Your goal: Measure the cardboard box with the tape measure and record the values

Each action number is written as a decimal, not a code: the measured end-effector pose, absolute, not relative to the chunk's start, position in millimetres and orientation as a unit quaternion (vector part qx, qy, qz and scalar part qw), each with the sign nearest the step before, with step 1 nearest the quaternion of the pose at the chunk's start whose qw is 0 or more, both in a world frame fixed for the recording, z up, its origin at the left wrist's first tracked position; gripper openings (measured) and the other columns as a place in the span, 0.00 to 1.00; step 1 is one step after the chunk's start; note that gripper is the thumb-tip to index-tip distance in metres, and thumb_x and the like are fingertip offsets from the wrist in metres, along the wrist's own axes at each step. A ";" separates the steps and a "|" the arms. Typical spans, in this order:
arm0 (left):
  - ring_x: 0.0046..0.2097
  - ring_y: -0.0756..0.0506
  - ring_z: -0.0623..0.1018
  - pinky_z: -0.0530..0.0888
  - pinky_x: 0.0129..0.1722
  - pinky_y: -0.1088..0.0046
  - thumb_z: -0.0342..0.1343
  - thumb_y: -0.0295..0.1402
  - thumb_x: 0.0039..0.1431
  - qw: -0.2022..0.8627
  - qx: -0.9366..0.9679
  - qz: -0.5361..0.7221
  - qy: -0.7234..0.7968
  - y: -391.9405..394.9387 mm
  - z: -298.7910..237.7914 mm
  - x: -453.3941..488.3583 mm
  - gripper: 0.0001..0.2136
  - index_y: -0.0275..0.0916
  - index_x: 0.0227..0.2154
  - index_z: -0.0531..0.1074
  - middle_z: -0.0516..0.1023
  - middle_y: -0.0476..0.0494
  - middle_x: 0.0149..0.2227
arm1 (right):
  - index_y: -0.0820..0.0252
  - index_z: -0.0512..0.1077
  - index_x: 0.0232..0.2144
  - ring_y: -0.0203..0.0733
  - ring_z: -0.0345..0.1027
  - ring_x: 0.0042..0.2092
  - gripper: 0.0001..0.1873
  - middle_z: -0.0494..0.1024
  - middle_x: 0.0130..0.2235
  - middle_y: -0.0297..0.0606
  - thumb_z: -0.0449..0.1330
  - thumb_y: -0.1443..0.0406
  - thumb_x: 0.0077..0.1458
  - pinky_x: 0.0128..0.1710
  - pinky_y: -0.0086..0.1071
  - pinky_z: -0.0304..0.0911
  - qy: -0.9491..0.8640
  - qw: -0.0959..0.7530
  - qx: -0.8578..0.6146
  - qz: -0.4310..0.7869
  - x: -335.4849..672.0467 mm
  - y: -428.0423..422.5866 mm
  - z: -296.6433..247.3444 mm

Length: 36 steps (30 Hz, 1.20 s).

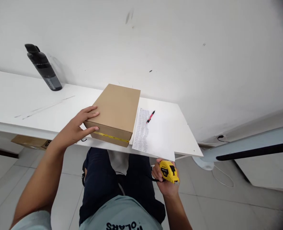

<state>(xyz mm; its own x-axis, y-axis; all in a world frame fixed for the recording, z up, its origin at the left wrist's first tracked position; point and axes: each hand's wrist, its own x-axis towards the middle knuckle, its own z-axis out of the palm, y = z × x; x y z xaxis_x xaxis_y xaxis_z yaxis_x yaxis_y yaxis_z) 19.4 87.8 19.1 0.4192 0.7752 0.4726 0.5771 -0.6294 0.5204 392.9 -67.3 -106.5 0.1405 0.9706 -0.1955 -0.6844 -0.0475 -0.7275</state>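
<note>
- Pale blue-green T-shirt (122, 214) with dark lettering is nearest, in front of the cardboard box (117, 108), which sits on a white table (36, 102).
- Left hand (80, 123), spread open, touches the box's left front corner, just beside a yellow strip (110, 136) along its front face.
- Right hand (168, 189), in front and to the right of the box, grips a yellow tape measure (167, 171).
- Just right of the box, a red-and-black pen (150, 117) lies on a handwritten sheet (160, 137).
- Well left of the box stands a dark bottle (43, 67).
</note>
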 end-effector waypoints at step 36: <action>0.43 0.42 0.81 0.65 0.67 0.40 0.63 0.39 0.62 -0.275 0.687 0.535 0.407 54.9 -28.5 23.9 0.09 0.46 0.42 0.74 0.81 0.45 0.40 | 0.46 0.64 0.62 0.43 0.72 0.40 0.40 0.73 0.44 0.38 0.73 0.49 0.52 0.39 0.37 0.74 -0.442 0.750 -0.450 0.199 365.4 -38.1 -50.6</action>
<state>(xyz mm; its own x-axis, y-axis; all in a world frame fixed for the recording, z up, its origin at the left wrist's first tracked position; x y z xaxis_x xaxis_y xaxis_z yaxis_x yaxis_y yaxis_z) 23.9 54.9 -28.5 0.0951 0.2658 0.9593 0.8538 -0.5172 0.0587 365.4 -38.1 -50.6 0.5304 0.6957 0.4844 0.0991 0.5166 -0.8505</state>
